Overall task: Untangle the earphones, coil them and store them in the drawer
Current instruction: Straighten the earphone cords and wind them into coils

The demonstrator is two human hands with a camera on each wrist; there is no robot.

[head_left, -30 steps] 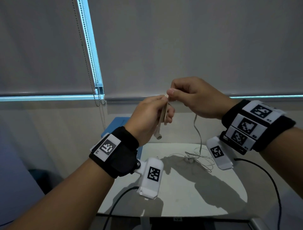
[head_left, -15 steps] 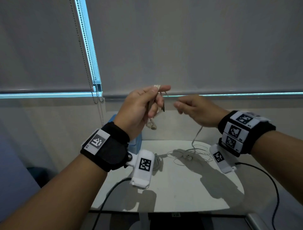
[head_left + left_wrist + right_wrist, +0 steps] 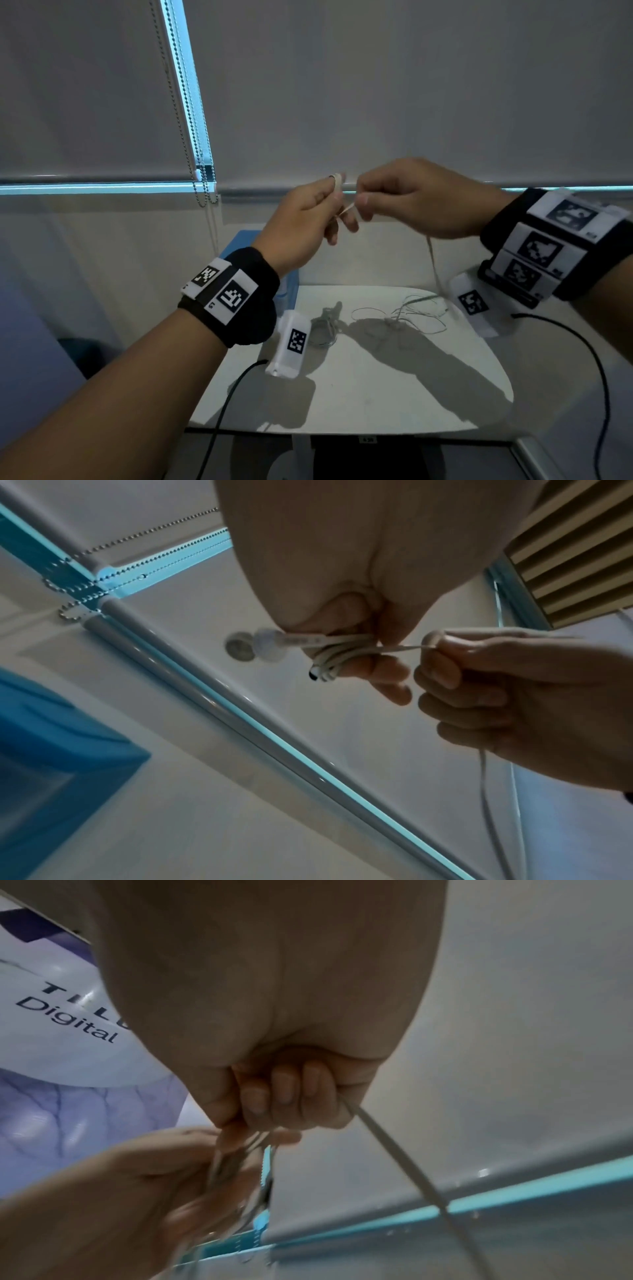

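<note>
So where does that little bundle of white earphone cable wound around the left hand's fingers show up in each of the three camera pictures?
Head: the cable bundle sits at centre, slightly above the middle, at the left hand's fingertips.
Left wrist: centre, the white coil round the fingers, earbuds sticking out leftward.
Right wrist: lower centre-left, a blurred streak below the right hand.
Shared landmark: the glowing blue strip along the blind's bottom rail.

A white table (image 3: 394,387) with rounded corners stood below the window wall. On it lay a loose tangle of thin earphone cable (image 3: 407,313) toward the far right, a coiled bundle of cable (image 3: 323,329) just left of it, and a blue box (image 3: 287,291) at the far left corner
</note>
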